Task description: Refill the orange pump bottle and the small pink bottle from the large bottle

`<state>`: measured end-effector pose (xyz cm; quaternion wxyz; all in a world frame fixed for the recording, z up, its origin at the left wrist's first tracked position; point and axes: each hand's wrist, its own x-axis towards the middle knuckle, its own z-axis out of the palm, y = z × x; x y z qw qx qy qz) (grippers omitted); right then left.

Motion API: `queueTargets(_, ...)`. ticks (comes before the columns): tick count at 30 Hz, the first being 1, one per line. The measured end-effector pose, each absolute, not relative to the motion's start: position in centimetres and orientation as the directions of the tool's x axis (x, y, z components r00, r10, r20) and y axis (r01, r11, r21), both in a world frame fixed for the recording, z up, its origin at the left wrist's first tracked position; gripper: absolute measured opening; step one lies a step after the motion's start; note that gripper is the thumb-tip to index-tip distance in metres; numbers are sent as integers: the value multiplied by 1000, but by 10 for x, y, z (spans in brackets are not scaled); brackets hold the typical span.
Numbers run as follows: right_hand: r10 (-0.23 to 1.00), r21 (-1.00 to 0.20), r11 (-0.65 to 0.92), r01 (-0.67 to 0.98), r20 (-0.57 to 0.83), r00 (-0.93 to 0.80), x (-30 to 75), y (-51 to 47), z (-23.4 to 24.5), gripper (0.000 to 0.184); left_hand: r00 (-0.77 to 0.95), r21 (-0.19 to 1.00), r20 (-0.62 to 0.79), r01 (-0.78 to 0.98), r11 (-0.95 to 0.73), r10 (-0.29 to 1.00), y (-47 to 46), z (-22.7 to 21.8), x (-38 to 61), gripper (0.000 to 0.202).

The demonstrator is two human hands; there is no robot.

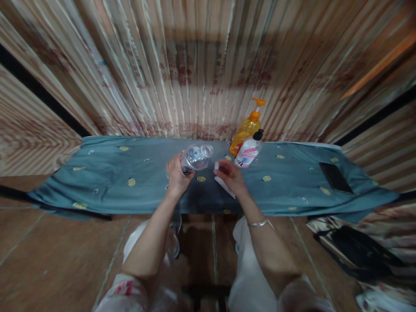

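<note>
A clear plastic bottle (196, 157) lies tilted in my left hand (177, 174), whose fingers wrap round its body. Its uncovered neck points to the right, above the cloth. Facing that neck, my right hand (232, 175) pinches a small white cap (216, 166) between thumb and fingers, apart from the bottle. Just below this hand, a white strip-like item (225, 187) rests on the cloth, partly covered by the hand. Beyond the right hand stand a white-and-pink bottle with a black top (248, 151) and a yellow pump bottle (244, 132).
A teal patterned cloth (107, 173) covers the narrow table. Toward its right end lies a dark flat phone-like item (336, 177). Pleated curtains (201, 65) hang behind, and dark bars (42, 89) slant at both sides. A black bag (360, 249) sits at lower right.
</note>
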<state>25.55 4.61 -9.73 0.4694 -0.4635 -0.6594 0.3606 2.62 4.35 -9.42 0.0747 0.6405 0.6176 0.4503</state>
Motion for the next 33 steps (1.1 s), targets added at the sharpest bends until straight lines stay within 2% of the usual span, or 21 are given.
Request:
queueTargets(2, 952, -948, 303, 92, 299, -62, 270, 49, -91, 49, -127, 600, 466, 773, -206, 876, 38, -92, 31, 83)
queueTargets(4, 951, -949, 309, 60, 307, -50, 279, 46, -84, 51, -79, 558, 452, 802, -213, 889, 34, -90, 35, 82)
queueTargets(11, 933, -917, 359, 173, 356, -49, 283, 26, -71, 48, 25, 468, 433, 848, -248, 901, 27, -88, 42, 86)
queueTargets(19, 922, -856, 383, 347, 336, -189, 296, 17, -62, 39, 107, 391, 417, 875, -284, 903, 24, -87, 39, 86)
queueTargets(27, 913, -836, 406, 369, 350, -212, 297, 17, -62, 33, 136, 317, 358, 913, -257, 924, 18, -80, 42, 81)
queueTargets(33, 935, -857, 350, 379, 295, -197, 300, 20, -66, 38, 156, 290, 356, 919, -268, 921, 17, -81, 43, 81)
